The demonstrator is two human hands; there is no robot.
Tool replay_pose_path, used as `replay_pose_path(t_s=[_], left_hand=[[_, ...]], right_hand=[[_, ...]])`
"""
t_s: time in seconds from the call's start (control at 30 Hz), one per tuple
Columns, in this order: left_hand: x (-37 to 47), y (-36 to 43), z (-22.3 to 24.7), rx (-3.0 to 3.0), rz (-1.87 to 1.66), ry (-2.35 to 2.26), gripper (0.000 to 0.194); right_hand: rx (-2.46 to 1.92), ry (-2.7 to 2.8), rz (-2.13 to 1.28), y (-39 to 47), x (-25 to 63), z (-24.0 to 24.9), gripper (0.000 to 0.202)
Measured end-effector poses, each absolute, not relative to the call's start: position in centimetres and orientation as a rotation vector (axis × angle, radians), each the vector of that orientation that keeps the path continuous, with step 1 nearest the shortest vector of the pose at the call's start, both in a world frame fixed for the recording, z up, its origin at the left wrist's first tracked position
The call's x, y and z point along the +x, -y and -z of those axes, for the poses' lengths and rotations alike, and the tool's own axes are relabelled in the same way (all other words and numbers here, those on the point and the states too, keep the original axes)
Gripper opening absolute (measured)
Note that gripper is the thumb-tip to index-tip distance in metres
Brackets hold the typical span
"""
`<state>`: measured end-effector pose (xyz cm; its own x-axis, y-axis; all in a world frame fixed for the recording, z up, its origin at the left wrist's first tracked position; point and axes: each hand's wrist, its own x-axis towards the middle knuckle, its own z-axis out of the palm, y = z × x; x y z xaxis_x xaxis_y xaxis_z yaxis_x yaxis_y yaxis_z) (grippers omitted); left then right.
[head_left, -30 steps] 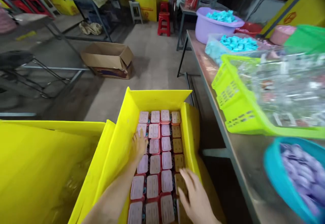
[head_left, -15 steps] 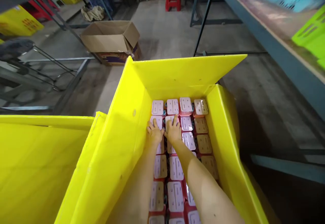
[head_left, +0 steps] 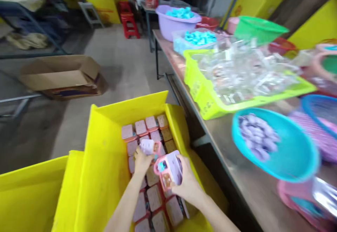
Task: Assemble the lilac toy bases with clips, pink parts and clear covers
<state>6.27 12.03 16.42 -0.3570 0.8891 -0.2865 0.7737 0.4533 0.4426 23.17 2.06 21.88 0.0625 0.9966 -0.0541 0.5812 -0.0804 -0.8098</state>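
My left hand (head_left: 143,161) is closed around a small pink plastic box with a white top (head_left: 147,146), above the packed rows. In my right hand (head_left: 188,183) is a similar pink box with a pale lilac panel (head_left: 174,167), tilted so that blue and orange parts show on its side. Both hands are inside the tall yellow carton (head_left: 101,161). Below them stand rows of pale-topped pink boxes (head_left: 154,197), partly hidden by my arms. Motion blur hides fine detail.
To the right runs a worktable (head_left: 223,151) with a lime basket (head_left: 207,102) of clear plastic pieces and a turquoise basin (head_left: 295,158) of lilac parts. A cardboard box (head_left: 63,75) lies on the floor ahead. Red stools (head_left: 130,25) stand farther back.
The view has swung right, bringing the table and its basins into sight. My hands were spread over the box tops; now each grips a pink box raised above the rows.
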Motion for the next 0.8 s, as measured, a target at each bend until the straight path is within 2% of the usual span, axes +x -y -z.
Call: replay_pose_path(t_s=[0.1,0.2,0.3,0.37,0.47,0.57,0.8], left_hand=[[8.6,-8.3,-24.5,1.640,-0.312,-1.815,0.083],[11.9,-2.6,-33.5,1.904,-0.206,-1.227,0.087],[17.5,3.9,-41.0,1.990,-0.044,-0.721,0.081],[22.5,8.3,-43.7,1.999,0.036,-0.433,0.079],[30.9,15.0,-43.7,2.107,0.059,-0.137,0.085],[38.0,21.7,-40.7,2.288,0.069,-0.038,0.089],[46.1,35.0,-35.6,2.408,0.177,0.213,0.098]], right_hand=[[-1.655,1.536,-0.943,6.3,28.6,-30.9,0.078],[-1.743,1.408,-0.953,15.7,34.5,-37.4,0.077],[-1.963,1.256,-0.851,25.7,40.2,-40.4,0.078],[-2.123,1.143,-0.738,32.5,43.5,-40.9,0.081],[-2.309,1.006,-0.564,42.1,47.4,-40.2,0.078],[-2.455,0.974,-0.436,50.4,50.4,-38.4,0.077],[-2.658,0.928,-0.340,65.2,53.9,-34.3,0.088]])
